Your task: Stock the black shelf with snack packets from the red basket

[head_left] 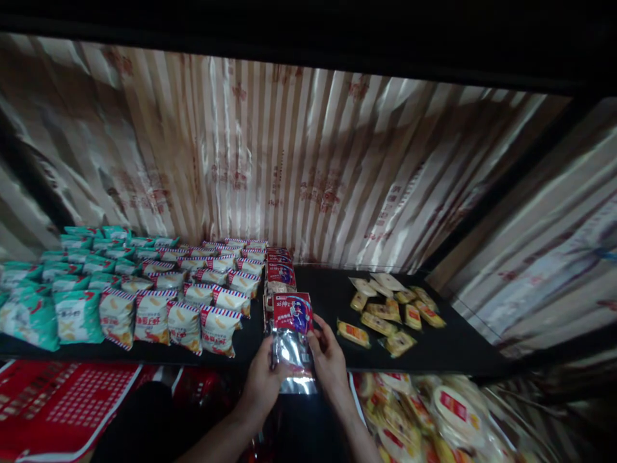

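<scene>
A red and silver snack packet [292, 328] is held upright between my two hands at the front edge of the black shelf [318, 289]. My left hand [263, 382] grips its lower left side, fingers closed. Along its right side, my right hand [328, 354] pinches the edge with thumb and fingers. Just behind it, similar red packets [280, 273] stand in a row running toward the back. The lower part of that row is hidden by the packet I hold.
Left of the row stand white bags with striped tops [219, 329] and teal bags [77, 316]. Small yellow-wrapped packs [380, 323] lie loose on the right. Below the shelf are a red basket [72, 399] and a heap of plastic-wrapped food [419, 418]. Striped sheeting [270, 161] lines the back.
</scene>
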A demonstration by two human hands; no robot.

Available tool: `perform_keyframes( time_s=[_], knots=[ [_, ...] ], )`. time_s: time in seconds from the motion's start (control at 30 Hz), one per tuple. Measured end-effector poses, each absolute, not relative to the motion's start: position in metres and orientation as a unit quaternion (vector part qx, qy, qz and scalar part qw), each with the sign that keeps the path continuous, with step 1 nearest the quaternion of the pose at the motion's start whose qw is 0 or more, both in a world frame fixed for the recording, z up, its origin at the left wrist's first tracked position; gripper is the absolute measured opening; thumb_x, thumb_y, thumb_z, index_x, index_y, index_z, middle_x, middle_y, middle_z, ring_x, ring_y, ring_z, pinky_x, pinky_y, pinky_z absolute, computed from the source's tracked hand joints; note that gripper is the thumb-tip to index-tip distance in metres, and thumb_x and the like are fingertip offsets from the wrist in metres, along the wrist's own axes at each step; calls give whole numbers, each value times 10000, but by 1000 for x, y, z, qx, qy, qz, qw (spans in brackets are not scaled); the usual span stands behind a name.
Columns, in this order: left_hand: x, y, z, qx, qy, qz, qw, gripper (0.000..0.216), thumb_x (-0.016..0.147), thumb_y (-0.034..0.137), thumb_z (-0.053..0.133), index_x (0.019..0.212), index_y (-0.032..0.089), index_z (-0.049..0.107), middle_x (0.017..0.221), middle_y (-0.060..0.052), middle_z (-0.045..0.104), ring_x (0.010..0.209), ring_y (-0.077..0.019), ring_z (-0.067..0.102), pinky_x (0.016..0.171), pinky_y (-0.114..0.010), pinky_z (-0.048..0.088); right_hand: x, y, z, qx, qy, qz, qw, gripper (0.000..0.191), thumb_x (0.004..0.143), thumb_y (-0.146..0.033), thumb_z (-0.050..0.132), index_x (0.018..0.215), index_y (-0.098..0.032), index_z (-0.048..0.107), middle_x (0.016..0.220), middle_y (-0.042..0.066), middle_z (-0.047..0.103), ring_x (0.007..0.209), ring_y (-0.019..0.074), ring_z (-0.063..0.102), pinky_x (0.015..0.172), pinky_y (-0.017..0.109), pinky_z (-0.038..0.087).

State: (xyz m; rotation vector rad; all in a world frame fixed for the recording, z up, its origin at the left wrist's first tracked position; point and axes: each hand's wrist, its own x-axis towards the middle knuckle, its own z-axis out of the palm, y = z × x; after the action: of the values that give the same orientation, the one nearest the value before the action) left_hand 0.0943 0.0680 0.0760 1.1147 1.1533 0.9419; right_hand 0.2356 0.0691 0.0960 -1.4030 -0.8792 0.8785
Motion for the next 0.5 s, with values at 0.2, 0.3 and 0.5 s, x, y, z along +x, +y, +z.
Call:
perform_keyframes(
  time_s=[0.2, 0.3, 0.5],
  knots=[
    [97, 93, 65, 546, 552, 408, 481, 590, 736, 120, 495, 1313, 185, 390, 1243, -99, 549, 1117, -218, 545, 929, -308, 459, 241, 111, 89, -654, -468, 254, 538, 466, 769, -416, 531, 1185, -214, 592, 935, 49, 689, 820, 202, 632, 775, 336, 487],
    [96, 99, 69, 575, 575, 394, 429, 468, 749, 144, 480, 1216, 156, 508, 1180, -103, 553, 1131, -229, 528, 962, -316, 439, 239, 125, 91, -676, -521, 194, 483, 407, 804, -371, 450, 1126, -198, 629, 1051, 78, 666, 954, 221, 611, 867, 356, 454],
    [96, 104, 73, 581, 578, 369, 438, 461, 775, 151, 449, 1232, 154, 512, 1161, -101, 543, 1116, -229, 536, 981, -318, 432, 233, 135, 97, -725, -562, 132, 377, 389, 831, -290, 392, 1116, -174, 629, 1021, 87, 656, 960, 220, 591, 856, 328, 443]
  ],
)
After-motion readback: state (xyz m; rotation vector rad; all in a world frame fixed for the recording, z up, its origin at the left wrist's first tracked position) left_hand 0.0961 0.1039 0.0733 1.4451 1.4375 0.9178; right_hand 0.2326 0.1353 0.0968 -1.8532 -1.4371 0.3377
